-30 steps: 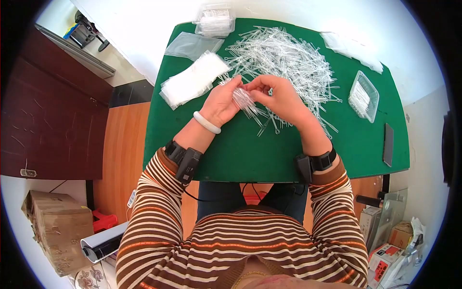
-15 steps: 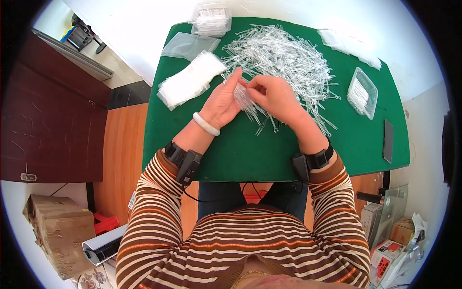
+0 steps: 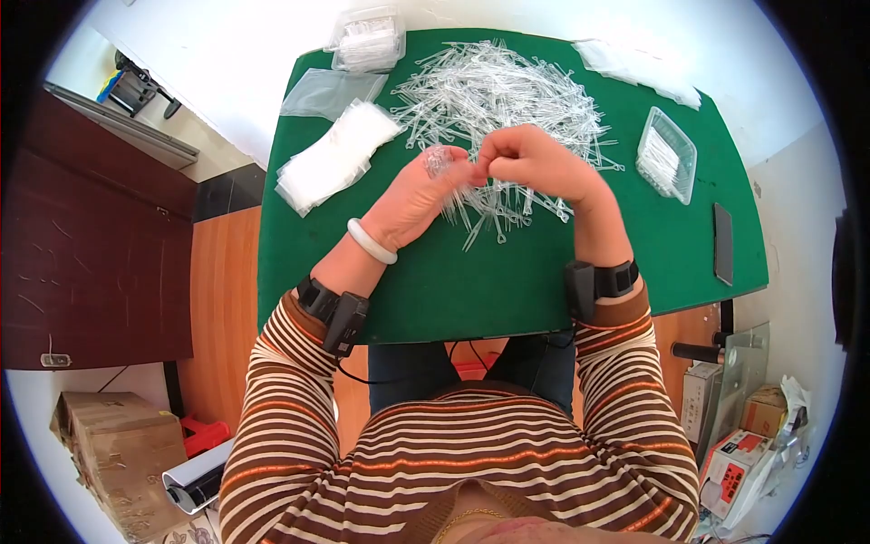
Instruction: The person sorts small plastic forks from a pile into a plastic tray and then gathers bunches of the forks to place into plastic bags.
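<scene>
Thin clear plastic sticks with small looped ends lie in a big pile (image 3: 507, 86) on the green table. My left hand (image 3: 412, 195), a white bangle at its wrist, is closed around a small bunch of these clear plastic sticks (image 3: 438, 161). Its fingertips are blurred. My right hand (image 3: 544, 165) is curled in a pinch, its fingertips meeting those of the left hand. What the pinch holds, if anything, is hidden. Under both hands, loose sticks (image 3: 497, 218) spread toward me from the pile.
Flat white bags (image 3: 331, 159) are stacked at the left, with a clear bag (image 3: 331, 93) behind. One clear tub (image 3: 367, 41) of sticks stands at the back left, another (image 3: 691, 172) at the right. A dark phone-like slab (image 3: 722, 243) and white sheets (image 3: 634, 68) lie at the right.
The right hand has shifted up, its fingertips now against the left hand's. The left hand's thumb has folded in from upright, and the bunch now shows above its fingers. The view has shifted slightly.
</scene>
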Demonstrator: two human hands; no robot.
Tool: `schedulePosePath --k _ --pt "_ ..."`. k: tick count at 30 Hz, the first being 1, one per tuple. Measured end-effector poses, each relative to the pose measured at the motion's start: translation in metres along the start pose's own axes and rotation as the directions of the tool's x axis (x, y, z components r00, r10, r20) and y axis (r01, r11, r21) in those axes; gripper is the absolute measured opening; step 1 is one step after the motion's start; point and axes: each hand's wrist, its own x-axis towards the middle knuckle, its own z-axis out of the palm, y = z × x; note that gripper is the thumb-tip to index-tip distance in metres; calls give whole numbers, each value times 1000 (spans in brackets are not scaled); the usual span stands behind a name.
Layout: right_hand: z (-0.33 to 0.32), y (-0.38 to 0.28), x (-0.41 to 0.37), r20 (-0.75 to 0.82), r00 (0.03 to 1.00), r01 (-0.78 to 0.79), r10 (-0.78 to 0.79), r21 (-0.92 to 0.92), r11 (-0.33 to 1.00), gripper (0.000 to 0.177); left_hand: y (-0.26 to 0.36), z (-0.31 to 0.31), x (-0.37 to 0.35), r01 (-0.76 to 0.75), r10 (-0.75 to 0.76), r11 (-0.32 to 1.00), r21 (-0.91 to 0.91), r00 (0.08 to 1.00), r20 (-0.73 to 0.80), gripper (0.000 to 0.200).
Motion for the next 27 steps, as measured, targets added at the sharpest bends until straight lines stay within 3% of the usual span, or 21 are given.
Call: schedulePosePath --k 3,5,7,9,12,16,19,24,27 --pt "21 11 10 -105 993 36 -49 -124 992 14 1 14 -3 -1 -2 938 346 1000 6 24" --pt "24 9 8 -155 985 45 -74 -187 981 16 -7 23 -3 -13 25 949 316 999 -36 26" --pt "21 2 5 -100 994 50 -52 -23 999 17 -13 30 -3 -47 81 966 254 989 -127 32" --pt "21 1 6 -67 997 49 -45 60 997 17 -19 20 -2 -64 95 957 284 991 -95 34" --pt "18 7 12 -259 965 63 -29 126 990 18 -22 12 1 -100 114 934 342 993 -20 39" --pt "17 9 13 -338 941 74 -11 176 982 16 -8 6 -1 -104 138 976 192 975 -174 37" --pt "18 11 14 -327 945 60 -6 157 986 16 4 -3 1 -435 525 831 347 818 -234 40" --pt "19 15 16 -316 948 91 -47 126 988 15 -3 7 3 -425 578 764 486 786 -221 37" --pt "17 15 14 -314 949 60 -18 123 991 15 -18 -5 9 -168 329 824 540 919 -217 37"
